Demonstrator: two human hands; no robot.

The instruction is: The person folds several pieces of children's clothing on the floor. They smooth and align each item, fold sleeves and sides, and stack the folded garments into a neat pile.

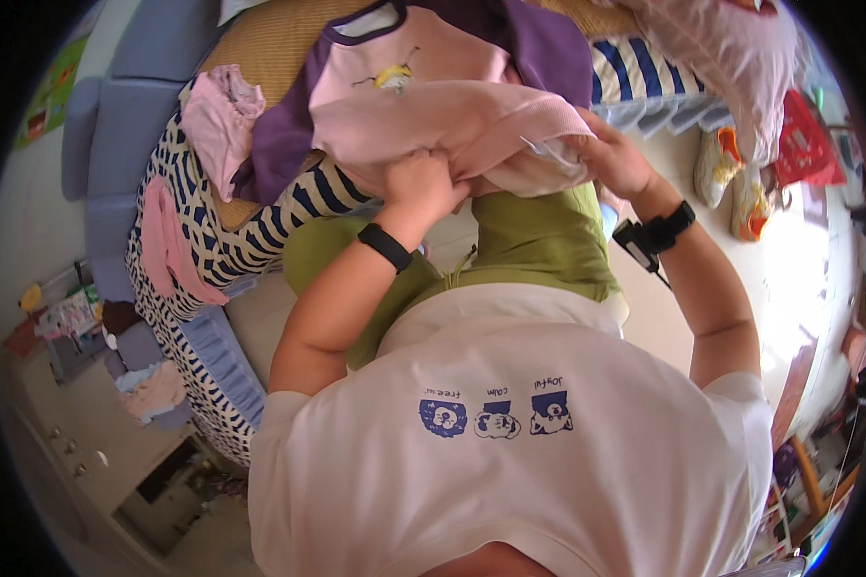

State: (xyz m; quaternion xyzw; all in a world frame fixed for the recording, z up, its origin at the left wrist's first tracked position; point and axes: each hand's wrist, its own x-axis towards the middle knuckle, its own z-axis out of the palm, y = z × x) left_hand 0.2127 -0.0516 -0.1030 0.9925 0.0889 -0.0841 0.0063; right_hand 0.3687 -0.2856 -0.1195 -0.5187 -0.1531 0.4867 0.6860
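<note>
A pink sweatshirt [418, 119] with purple sleeves and a small yellow printed figure lies across the sofa edge, its hem towards me. My left hand [420, 184] grips a bunched fold of the lower part, near its middle. My right hand [613, 155] has the ribbed hem at the right corner between thumb and fingers. Under that hem a whitish inner side shows, with a small white tag or strip on it. Part of the fingers of both hands is hidden by cloth. Left of the sweatshirt lies a crumpled pale pink garment [220, 122].
A pink cloth [166, 241] hangs over the patterned sofa cover [187, 216]. Blue-grey cushions [126, 151] line the left. Light sneakers with orange insides [718, 166] and a red bag [805, 144] are on the right. Pink ruffled fabric [736, 54] hangs at the upper right.
</note>
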